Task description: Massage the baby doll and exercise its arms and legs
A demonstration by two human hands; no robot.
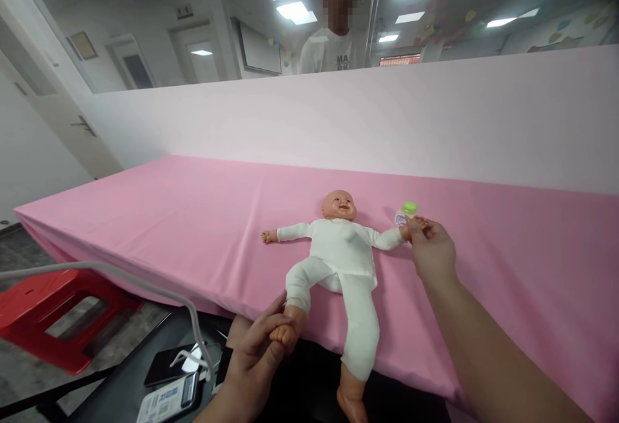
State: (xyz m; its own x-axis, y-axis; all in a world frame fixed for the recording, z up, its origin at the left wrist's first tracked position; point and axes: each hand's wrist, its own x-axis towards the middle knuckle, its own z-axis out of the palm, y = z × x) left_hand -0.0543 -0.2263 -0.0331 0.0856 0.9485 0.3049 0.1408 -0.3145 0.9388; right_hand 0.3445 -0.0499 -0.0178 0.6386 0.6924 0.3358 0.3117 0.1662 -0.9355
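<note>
White-clad doll (344, 239) laid faceup on pink cloth (193, 210); foot (284, 334) clasped by L hand (255, 351), doll's hand (422, 222) pinched by R hand (434, 252). Handling prob. unfinished; capped bottle (406, 212) apparently unused.

Doll (342, 245): white clothes (344, 236). Bottle (401, 216): light-green cap (409, 206). Worktop cloth (203, 200): plain pink. Stool (29, 297): red. Cable (120, 273): pale grey. Shirt (316, 54): white, dark lettering (343, 62).
</note>
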